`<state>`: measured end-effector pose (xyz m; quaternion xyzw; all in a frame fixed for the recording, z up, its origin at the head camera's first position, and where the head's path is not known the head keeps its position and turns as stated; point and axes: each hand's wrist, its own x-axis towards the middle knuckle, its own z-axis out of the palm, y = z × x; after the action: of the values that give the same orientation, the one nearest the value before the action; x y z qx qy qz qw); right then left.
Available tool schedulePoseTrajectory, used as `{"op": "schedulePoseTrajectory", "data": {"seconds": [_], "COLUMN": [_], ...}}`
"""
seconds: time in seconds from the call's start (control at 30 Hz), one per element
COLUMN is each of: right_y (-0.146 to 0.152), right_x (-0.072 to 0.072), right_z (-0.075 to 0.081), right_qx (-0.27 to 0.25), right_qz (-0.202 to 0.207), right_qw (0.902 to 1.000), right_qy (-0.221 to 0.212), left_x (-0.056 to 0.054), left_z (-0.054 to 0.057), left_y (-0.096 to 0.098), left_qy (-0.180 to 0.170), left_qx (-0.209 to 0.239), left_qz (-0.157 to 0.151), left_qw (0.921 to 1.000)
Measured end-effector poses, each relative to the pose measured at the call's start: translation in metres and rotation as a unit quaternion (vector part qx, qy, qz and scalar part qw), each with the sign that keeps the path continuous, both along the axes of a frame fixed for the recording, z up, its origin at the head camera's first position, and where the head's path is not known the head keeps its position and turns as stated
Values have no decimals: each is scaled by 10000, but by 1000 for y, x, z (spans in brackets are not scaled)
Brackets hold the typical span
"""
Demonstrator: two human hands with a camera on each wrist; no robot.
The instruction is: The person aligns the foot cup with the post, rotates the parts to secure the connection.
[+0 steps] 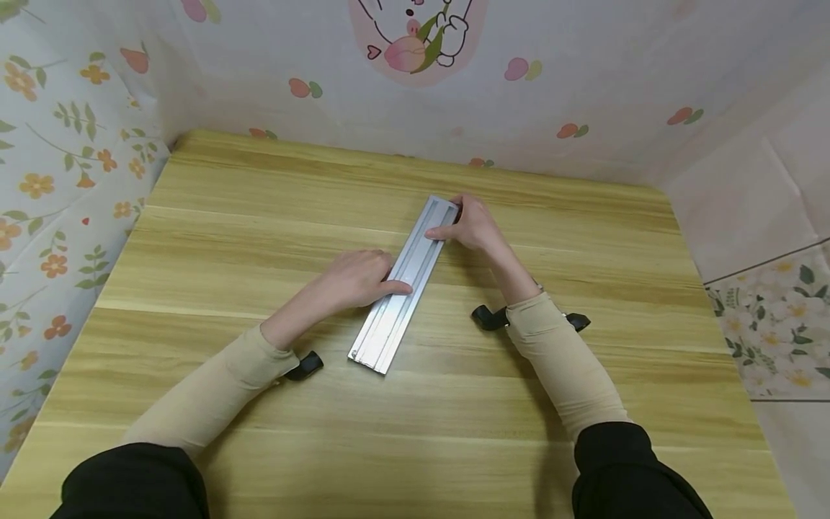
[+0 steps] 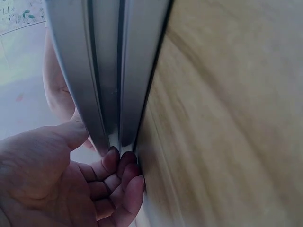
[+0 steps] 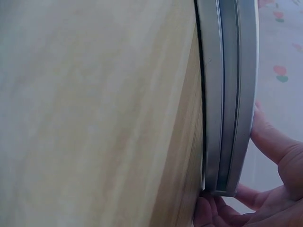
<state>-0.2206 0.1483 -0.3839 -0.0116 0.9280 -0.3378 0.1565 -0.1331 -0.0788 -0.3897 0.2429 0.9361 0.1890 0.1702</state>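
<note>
- Table [image 1: 389,450]: wood-grained, beneath both hands.
- Grooved metal bar [image 1: 421,252]: between the hands; its long axis slants from the near end, short of the left grip, to the far end at the right grip.
- Left hand [image 1: 359,280]: thumb over upper face, fingers curled at the side, gripping near mid-length.
- Right hand [image 1: 475,225]: thumb and fingers pinch the far end.

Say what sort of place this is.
Likely a corner of a home, though it could be a decorated workspace: a wood-grain table, a cartoon-print covering behind it and a floral-print covering beside it suggest that.
</note>
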Motion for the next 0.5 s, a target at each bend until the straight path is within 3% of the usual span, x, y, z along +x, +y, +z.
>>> {"op": "schedulePoseTrajectory", "data": {"seconds": [0.5], "right_y": [1], "right_x": [10], "right_z": [12], "right_qx": [-805], "right_qz": [-276], "right_qw": [9964], "right_qy": [-39], "left_x": [4], "left_z": [4], "left_y": [-1], "left_qy": [-54], "left_qx": [285], "left_qz": [52], "left_qw": [9996]}}
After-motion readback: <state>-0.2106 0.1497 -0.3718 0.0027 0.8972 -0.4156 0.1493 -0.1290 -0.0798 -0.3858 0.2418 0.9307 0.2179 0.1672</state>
